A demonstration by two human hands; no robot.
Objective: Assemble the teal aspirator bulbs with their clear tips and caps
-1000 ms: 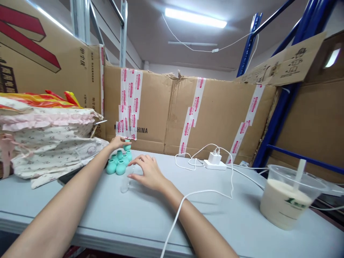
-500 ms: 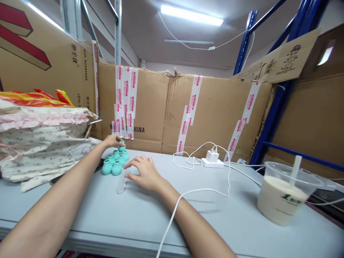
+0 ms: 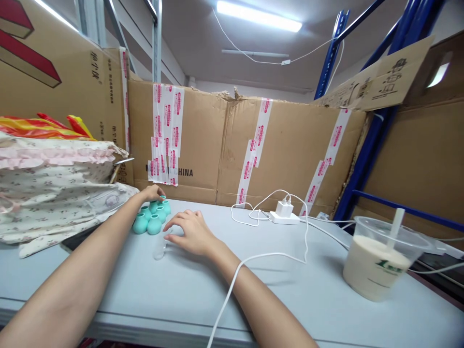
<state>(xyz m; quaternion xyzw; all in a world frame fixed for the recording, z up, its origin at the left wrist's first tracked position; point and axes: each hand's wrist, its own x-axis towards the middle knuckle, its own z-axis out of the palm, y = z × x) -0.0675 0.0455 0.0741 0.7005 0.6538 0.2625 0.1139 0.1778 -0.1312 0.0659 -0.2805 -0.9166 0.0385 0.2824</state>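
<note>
Several small round teal vases (image 3: 154, 224) with narrow open necks stand packed together on the left part of the table. My left hand (image 3: 152, 193) is at the back of this group, its fingers closed on a teal vase (image 3: 163, 198) that is mostly hidden by the hand and the other vases. To the right of the group, my right hand (image 3: 191, 233) hovers low with fingers curved and apart, holding nothing. Just beside its thumb, a small clear, see-through piece (image 3: 158, 252) lies on the tabletop; its kind is hard to make out.
A white cable (image 3: 232, 285) crosses over my right forearm from a charger (image 3: 284, 209) on a white power strip (image 3: 284, 218). At the right stands a plastic cup of milky drink (image 3: 375, 268) with a straw. Floral cloth (image 3: 54, 193) is piled left, and cardboard (image 3: 203, 145) walls the back.
My left hand has lowered the teal vase from above the group to its back row. The right hand stays nearly still; the whole view has shifted slightly.
</note>
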